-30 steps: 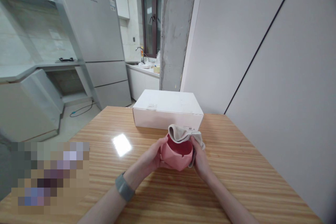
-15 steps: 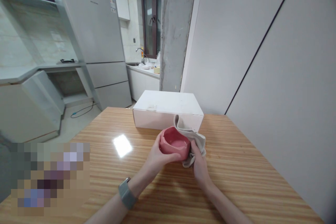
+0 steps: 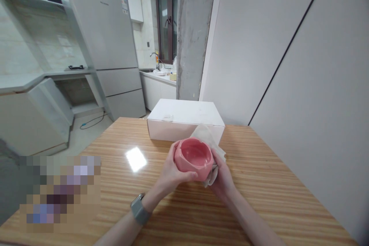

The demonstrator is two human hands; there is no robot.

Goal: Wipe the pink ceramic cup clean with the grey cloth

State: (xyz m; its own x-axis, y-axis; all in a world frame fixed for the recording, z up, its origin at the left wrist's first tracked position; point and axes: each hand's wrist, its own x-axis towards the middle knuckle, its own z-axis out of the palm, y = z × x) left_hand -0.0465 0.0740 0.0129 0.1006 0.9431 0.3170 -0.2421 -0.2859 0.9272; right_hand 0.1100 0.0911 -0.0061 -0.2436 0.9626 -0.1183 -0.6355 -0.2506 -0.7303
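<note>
Pink bowl (image 3: 196, 157) is held over the wooden table (image 3: 259, 177), on the near side of the white box (image 3: 186, 111), its opening tipped toward the near side. The left hand (image 3: 172, 170) grips the bowl from the left, thumb across its near wall. The right hand (image 3: 224, 177) grasps a grey cloth (image 3: 205, 133) against the bowl's right side.

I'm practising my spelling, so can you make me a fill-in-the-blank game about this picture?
The left hand holds a bowl whose colour is ____.
The right hand holds a cloth against the ____.
Behind the bowl sits a box coloured ____.
A watch is on the ____ wrist.

Missing words: pink; bowl; white; left.
</note>
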